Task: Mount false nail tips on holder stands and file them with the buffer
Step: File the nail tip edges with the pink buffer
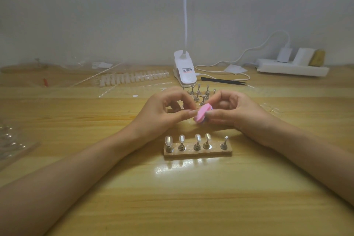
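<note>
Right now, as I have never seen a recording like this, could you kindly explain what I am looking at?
There is no machine: a person works with bare hands, filmed by one camera on their head that looks down at a wooden table. The right hand pinches a pink buffer. The left hand, fingers curled, meets it, and whatever it holds is hidden. Nearest the person, a base strip carries five holder stands, four with mounted tips, the rightmost seemingly bare. Behind the hands lie loose stands, strips of spare nails, a white clip lamp, black tweezers and a power strip.
</note>
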